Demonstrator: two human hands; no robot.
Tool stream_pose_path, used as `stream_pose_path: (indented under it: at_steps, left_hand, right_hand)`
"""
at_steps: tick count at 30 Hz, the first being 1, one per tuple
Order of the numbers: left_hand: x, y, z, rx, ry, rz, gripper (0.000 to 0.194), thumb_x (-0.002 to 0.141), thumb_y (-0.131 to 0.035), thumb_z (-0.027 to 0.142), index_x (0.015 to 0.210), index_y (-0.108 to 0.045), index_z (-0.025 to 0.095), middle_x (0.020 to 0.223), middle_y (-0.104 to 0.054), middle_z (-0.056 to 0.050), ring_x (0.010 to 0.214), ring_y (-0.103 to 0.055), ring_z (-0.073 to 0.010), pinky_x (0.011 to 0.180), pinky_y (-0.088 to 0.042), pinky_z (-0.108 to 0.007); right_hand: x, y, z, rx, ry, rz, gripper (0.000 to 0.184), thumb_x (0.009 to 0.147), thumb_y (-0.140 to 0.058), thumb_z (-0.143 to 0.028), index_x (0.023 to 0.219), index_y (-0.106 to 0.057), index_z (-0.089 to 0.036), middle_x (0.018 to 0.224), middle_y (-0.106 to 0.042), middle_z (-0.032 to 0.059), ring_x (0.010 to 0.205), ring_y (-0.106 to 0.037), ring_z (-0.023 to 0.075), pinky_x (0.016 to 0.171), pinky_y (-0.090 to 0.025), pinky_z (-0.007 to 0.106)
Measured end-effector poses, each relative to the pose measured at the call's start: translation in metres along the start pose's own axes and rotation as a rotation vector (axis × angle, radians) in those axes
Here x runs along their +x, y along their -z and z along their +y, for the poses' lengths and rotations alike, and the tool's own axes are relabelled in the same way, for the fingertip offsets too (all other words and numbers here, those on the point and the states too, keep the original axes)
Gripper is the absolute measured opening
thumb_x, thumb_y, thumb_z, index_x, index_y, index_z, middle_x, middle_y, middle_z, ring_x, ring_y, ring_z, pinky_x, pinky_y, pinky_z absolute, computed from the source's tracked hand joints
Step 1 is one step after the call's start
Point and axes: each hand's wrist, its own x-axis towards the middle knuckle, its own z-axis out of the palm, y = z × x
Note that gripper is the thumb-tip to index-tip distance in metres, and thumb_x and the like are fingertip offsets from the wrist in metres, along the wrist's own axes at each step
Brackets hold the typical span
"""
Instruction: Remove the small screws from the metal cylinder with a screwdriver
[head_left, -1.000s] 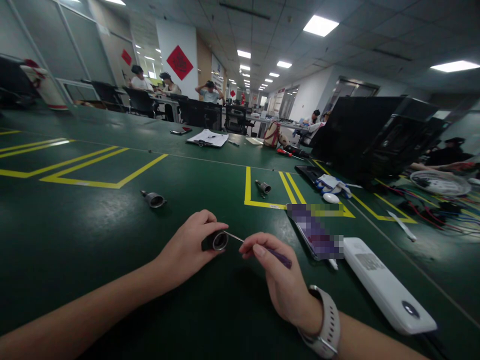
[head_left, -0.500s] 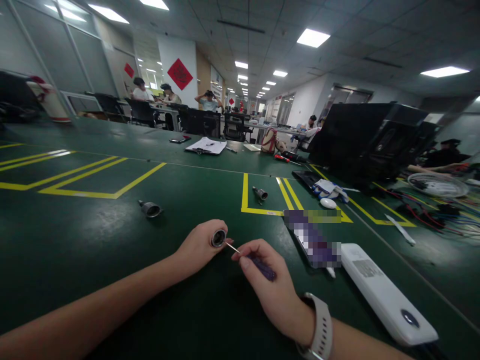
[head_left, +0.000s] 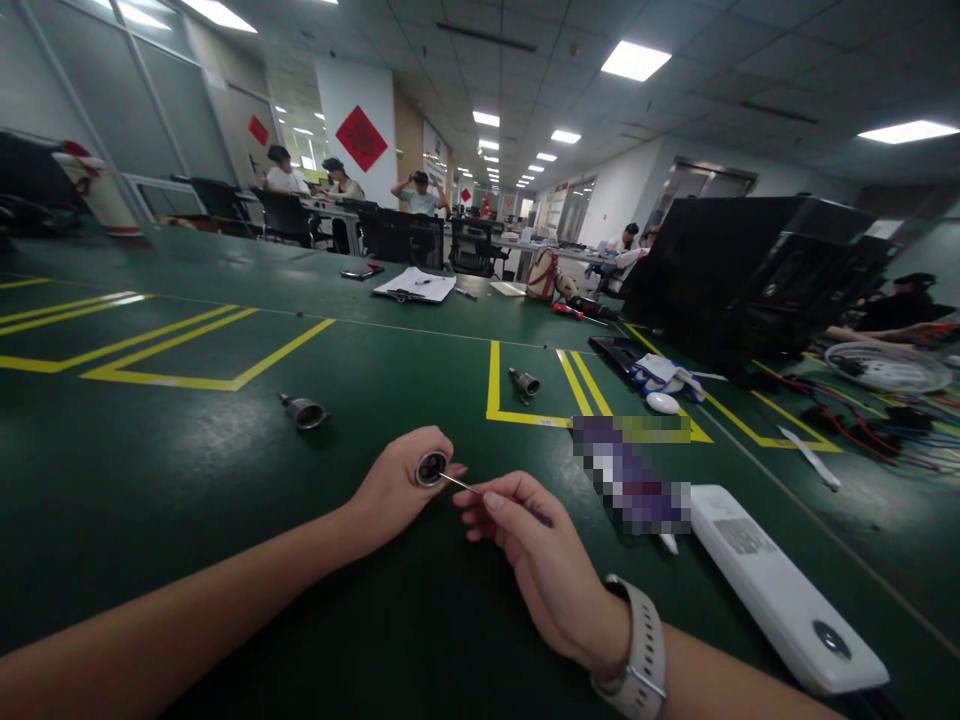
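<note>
My left hand (head_left: pixel 394 495) is wrapped round a round metal connector (head_left: pixel 431 469), its open end facing me. In my right hand (head_left: pixel 544 570) is a thin screwdriver (head_left: pixel 459 484) with a dark purple handle, mostly covered by the fingers. The shaft reaches to the connector's open end; whether the tip touches anything inside is too small to tell. Two similar metal connectors lie on the green table: one (head_left: pixel 305 413) left of my hands, another (head_left: pixel 525 382) inside yellow tape lines.
A white power bank (head_left: pixel 780 590) and a blurred purple item (head_left: pixel 630 480) lie right of my hands. Beyond are a white mouse-like object (head_left: pixel 662 403), gloves (head_left: pixel 667 375), a red screwdriver (head_left: pixel 574 311) and a clipboard (head_left: pixel 415 284). A large black box (head_left: pixel 720 260) stands back right. People sit farther off.
My right hand has rolled over on the screwdriver, hiding more of its handle, with its lower fingers loosened outward. The connector in my left hand has tilted slightly.
</note>
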Motion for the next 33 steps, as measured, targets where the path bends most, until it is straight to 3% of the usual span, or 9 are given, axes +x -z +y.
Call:
stream_pose_path:
  at_steps: [5,11,20,23,28,33]
  left_hand:
    - [0.0,0.0,0.001,-0.021,0.026,-0.014,0.021,0.078,-0.056,0.028,0.063,-0.044,0.018,0.065,-0.047,0.004,0.06,-0.047,-0.0114,0.055,-0.038,-0.023]
    - [0.002,0.002,0.006,0.098,0.019,-0.018,0.019,0.079,-0.053,0.024,0.062,-0.046,0.018,0.065,-0.047,0.003,0.062,-0.048,-0.0138,0.057,-0.037,-0.026]
    - [0.001,0.001,0.002,-0.018,0.022,-0.035,0.021,0.078,-0.055,0.026,0.062,-0.043,0.018,0.065,-0.047,0.004,0.06,-0.047,-0.0117,0.055,-0.037,-0.024]
    - [0.002,0.001,0.001,-0.039,0.033,-0.046,0.02,0.077,-0.055,0.027,0.062,-0.044,0.018,0.065,-0.048,0.004,0.06,-0.048,-0.0118,0.055,-0.038,-0.023]
    - [0.003,0.004,0.003,0.024,0.019,-0.079,0.02,0.077,-0.054,0.023,0.06,-0.044,0.019,0.064,-0.048,0.003,0.061,-0.049,-0.013,0.056,-0.038,-0.025]
    - [0.002,0.005,0.003,0.026,0.016,-0.09,0.021,0.077,-0.053,0.024,0.06,-0.044,0.019,0.065,-0.049,0.003,0.06,-0.048,-0.0127,0.056,-0.038,-0.025]
  right_hand:
    - [0.0,0.001,0.002,0.076,-0.019,-0.019,0.012,0.078,-0.061,-0.026,0.084,-0.062,-0.016,0.09,-0.066,0.0055,0.082,-0.058,0.0163,0.074,-0.044,0.031]
    - [-0.004,-0.001,0.004,-0.202,0.033,0.046,0.014,0.077,-0.063,-0.029,0.084,-0.063,-0.017,0.092,-0.067,0.0053,0.08,-0.057,0.0159,0.074,-0.044,0.032]
    - [0.007,0.005,0.002,0.141,-0.08,-0.035,0.01,0.079,-0.06,-0.023,0.082,-0.063,-0.015,0.088,-0.067,0.0062,0.08,-0.058,0.0158,0.073,-0.042,0.03]
    - [0.006,0.005,0.003,0.116,-0.052,-0.018,0.01,0.08,-0.058,-0.024,0.083,-0.063,-0.015,0.089,-0.068,0.0063,0.081,-0.058,0.016,0.073,-0.043,0.03]
    - [0.001,0.001,0.005,-0.149,0.018,0.057,0.011,0.078,-0.062,-0.027,0.081,-0.064,-0.016,0.086,-0.068,0.006,0.079,-0.057,0.0163,0.074,-0.043,0.031]
    - [0.006,0.003,0.003,-0.031,-0.035,0.019,0.01,0.078,-0.06,-0.024,0.08,-0.063,-0.015,0.086,-0.069,0.0073,0.08,-0.058,0.017,0.074,-0.043,0.032]
